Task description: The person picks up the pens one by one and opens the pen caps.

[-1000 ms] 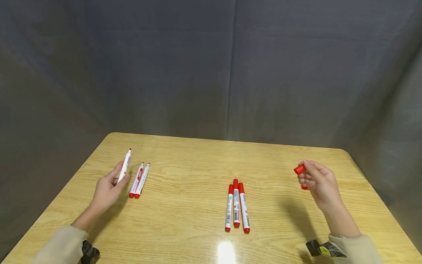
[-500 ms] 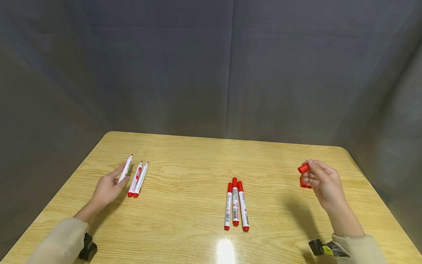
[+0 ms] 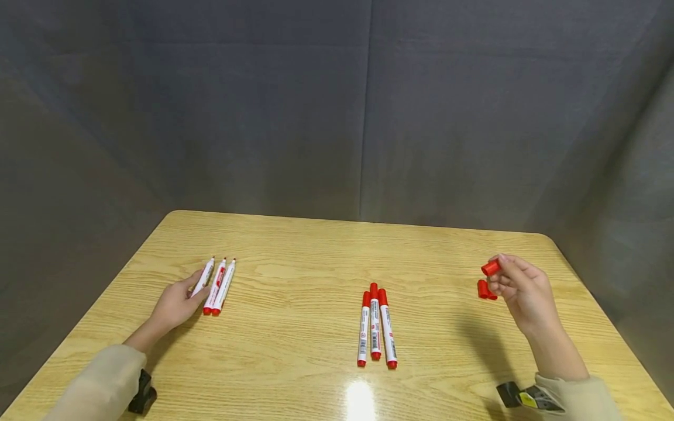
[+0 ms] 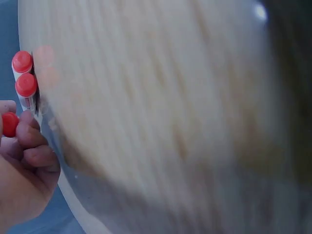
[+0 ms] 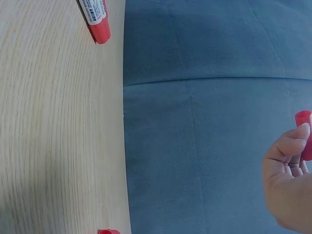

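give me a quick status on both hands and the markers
Left hand holds uncapped marker beside two others. Right hand pinches red cap; two caps on table. Three capped markers centre, untouched.

A: What's the surface?
B: Light wooden table (image 3: 316, 257), rounded corners, grey cloth backdrop behind it.

A: What's lying on it?
B: Three groups. Left side: three uncapped markers (image 3: 215, 279), side by side, touching, tips pointing to the far edge. Middle: three capped markers (image 3: 375, 327), also side by side, red caps at the far end. Right side: two loose red caps (image 3: 485, 290), just beside each other.

A: Anything else?
B: A lamp glare (image 3: 360, 400) on the near edge. The groups sit well apart from each other.
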Demonstrator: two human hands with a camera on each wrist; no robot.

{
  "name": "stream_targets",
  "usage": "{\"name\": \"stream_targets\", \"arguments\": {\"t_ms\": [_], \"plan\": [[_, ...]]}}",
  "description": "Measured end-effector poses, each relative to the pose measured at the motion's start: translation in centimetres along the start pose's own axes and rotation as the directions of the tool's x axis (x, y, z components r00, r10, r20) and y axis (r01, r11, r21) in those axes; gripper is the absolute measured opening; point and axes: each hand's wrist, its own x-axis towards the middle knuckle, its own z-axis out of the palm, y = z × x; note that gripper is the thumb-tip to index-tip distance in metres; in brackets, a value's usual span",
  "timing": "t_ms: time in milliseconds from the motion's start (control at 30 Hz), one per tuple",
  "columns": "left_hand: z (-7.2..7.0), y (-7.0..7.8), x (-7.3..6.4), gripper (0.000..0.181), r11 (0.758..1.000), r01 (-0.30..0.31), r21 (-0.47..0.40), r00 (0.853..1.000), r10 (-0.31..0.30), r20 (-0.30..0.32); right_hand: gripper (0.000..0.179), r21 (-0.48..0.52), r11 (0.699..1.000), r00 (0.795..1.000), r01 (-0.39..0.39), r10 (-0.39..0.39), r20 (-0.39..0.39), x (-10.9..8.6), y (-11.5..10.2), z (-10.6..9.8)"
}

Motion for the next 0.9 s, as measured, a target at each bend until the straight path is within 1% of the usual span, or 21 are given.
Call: {"name": "stream_targets", "arguments": {"t_ms": [133, 333, 367, 500, 600, 700, 733, 900], "plan": [[0.1, 0.0, 0.0, 0.053, 0.999, -0.002, 0.033, 1.0, 0.001, 0.019, 0.028, 0.0, 1.0, 1.0, 0.002, -0.002, 0.0, 0.0, -0.1, -0.1], [0.2, 0.2, 0.0, 0.052, 0.997, -0.02, 0.079, 0.999, 0.018, 0.034, 0.029, -0.003, 1.0, 1.0, -0.009, 0.009, 0.005, 0.0, -0.1, -0.4], [0.2, 0.3, 0.0, 0.052, 0.996, -0.027, 0.089, 0.999, 0.025, 0.033, 0.029, -0.006, 1.0, 1.0, -0.014, 0.014, 0.007, 0.0, -0.1, -0.4], [0.3, 0.5, 0.1, 0.053, 0.992, -0.042, 0.118, 0.997, 0.034, 0.064, 0.029, -0.023, 0.999, 0.999, -0.039, 0.039, 0.011, -0.1, -0.2, -0.5], [0.3, 0.7, 0.3, 0.055, 0.987, -0.037, 0.155, 0.995, 0.022, 0.096, 0.028, -0.044, 0.996, 0.997, -0.074, 0.075, 0.021, -0.1, -0.3, -0.8], [0.3, 0.8, 0.3, 0.056, 0.981, -0.02, 0.192, 0.993, -0.004, 0.121, 0.025, -0.09, 0.988, 0.991, -0.125, 0.129, 0.032, 0.1, -0.3, -1.4], [0.3, 0.8, 0.3, 0.056, 0.978, -0.012, 0.207, 0.992, -0.014, 0.127, 0.025, -0.119, 0.982, 0.988, -0.144, 0.149, 0.033, 0.3, -0.3, -1.8], [0.2, 0.9, 0.4, 0.056, 0.967, 0.008, 0.255, 0.989, -0.045, 0.142, 0.022, -0.253, 0.941, 0.972, -0.227, 0.236, 0.004, 1.2, -0.1, -4.0]]}}
